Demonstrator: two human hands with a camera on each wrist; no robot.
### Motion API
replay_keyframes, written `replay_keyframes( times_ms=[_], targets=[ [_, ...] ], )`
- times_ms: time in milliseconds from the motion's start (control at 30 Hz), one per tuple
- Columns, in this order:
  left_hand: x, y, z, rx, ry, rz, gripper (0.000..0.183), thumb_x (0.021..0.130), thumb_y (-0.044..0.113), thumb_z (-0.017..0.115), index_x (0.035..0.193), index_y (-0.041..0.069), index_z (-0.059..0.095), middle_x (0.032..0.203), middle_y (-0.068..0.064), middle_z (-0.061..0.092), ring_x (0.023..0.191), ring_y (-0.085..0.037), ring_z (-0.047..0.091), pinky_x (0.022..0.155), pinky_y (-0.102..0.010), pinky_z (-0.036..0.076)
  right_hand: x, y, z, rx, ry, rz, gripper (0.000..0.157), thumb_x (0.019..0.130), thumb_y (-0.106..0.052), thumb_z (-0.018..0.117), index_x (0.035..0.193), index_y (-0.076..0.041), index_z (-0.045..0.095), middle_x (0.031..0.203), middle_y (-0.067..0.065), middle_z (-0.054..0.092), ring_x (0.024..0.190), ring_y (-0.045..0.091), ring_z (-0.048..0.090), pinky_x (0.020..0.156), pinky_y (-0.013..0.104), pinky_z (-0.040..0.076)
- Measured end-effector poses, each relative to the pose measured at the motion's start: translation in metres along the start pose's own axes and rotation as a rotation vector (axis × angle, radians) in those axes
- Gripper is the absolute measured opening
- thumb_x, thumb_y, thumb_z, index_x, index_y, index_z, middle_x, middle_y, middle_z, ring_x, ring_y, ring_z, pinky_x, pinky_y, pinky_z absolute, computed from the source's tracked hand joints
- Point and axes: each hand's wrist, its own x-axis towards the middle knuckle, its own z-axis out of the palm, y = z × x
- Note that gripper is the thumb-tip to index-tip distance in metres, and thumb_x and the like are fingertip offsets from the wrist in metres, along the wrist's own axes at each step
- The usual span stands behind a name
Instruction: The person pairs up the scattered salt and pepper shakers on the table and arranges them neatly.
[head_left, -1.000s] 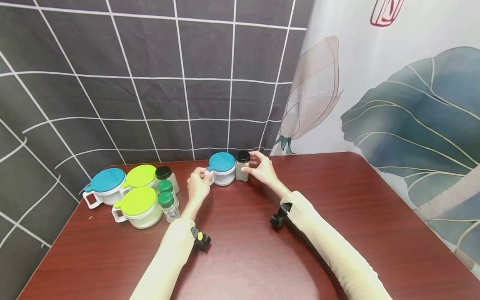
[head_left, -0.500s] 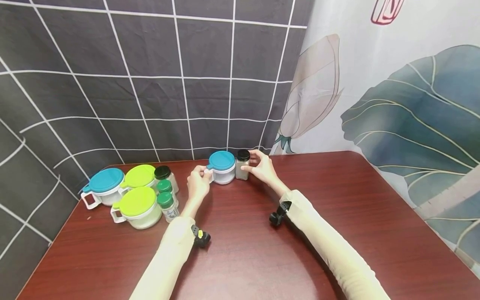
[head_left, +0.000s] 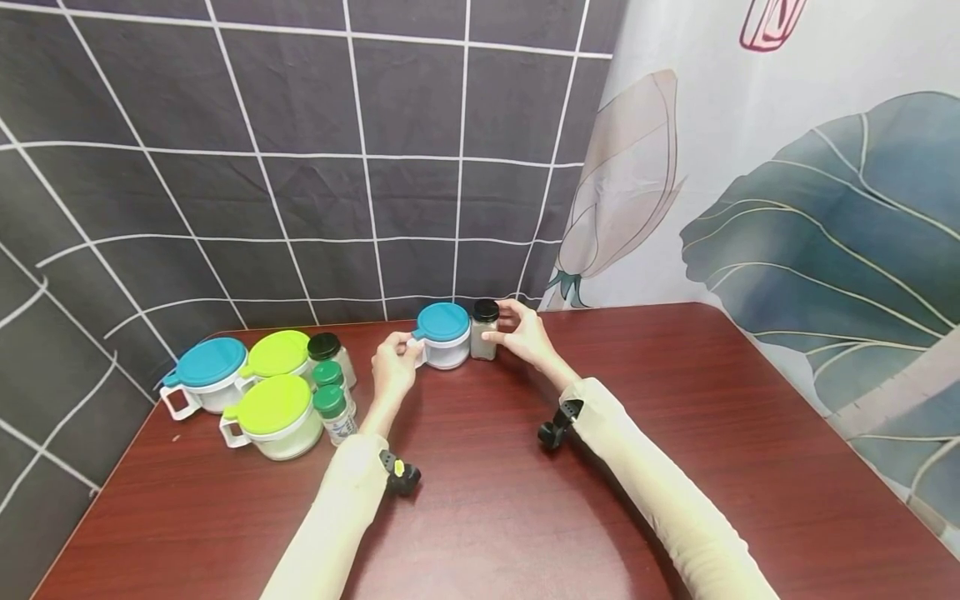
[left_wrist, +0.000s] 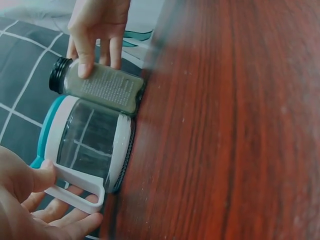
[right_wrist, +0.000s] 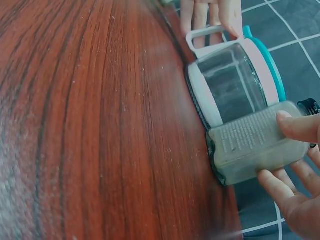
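Holding: left hand [head_left: 395, 364], 1 pot [head_left: 444, 329]; right hand [head_left: 528, 340], 1 jar [head_left: 482, 327].

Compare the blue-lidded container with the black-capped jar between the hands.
Lid: the container has a wide blue lid; the jar has a narrower black cap.
Build: the container is round with a white handle; the jar is slimmer, handleless.
Hold: the left hand grips the container's handle; the right hand pinches the jar's body.
Shared: both upright, see-through sides, lids on.

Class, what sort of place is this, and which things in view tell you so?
Probably an indoor setup, perhaps staged like a kitchen corner: a reddish-brown table, a wrinkled, grid-patterned backdrop behind it, and a blue-lidded container beside a black-lidded jar.
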Motion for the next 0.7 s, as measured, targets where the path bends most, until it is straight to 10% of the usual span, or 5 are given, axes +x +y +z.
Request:
replay_keyframes(
  times_ms=[700],
  targets=[
    [-0.0003,-0.0022,0.0034,-0.023,0.03,-0.015,0.026,0.09,0.015,0.063,0.112,0.002,0.066,0.111,-0.024,0.068,0.108,-0.038,0.061,0.096,-0.05,0.044,-0.0008,-0.0025,0.0037,-0.002,0.006,0.004,0.056,0.075,-0.002,0.078,0.127,0.001,0.058,0.121,0.021,0.065,0.107,0.033,0.066,0.093,0.042,0.052]
  ],
)
